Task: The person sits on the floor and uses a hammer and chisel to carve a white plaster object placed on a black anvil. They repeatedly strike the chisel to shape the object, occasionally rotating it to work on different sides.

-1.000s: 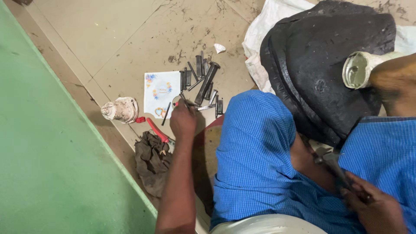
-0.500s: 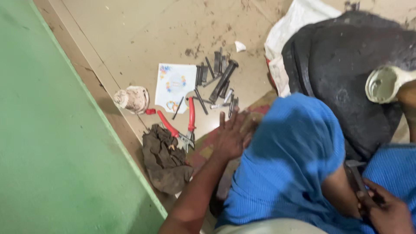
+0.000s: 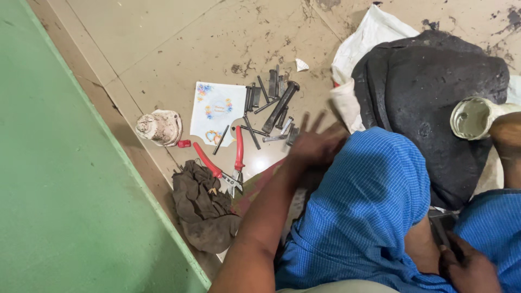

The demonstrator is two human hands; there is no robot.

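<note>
One white square card (image 3: 214,111) with small coloured flowers lies flat on the floor, left of a pile of dark metal tools (image 3: 274,106). Just near of it sit red-handled pliers (image 3: 230,163). The left hand (image 3: 315,144) hovers beside the tools, fingers spread (blurred). Far right, the right hand (image 3: 467,266) grips a dark tool (image 3: 442,230).

L hand (image 3: 315,144) fingers spread, blurred; R hand (image 3: 468,267) curled.
</note>
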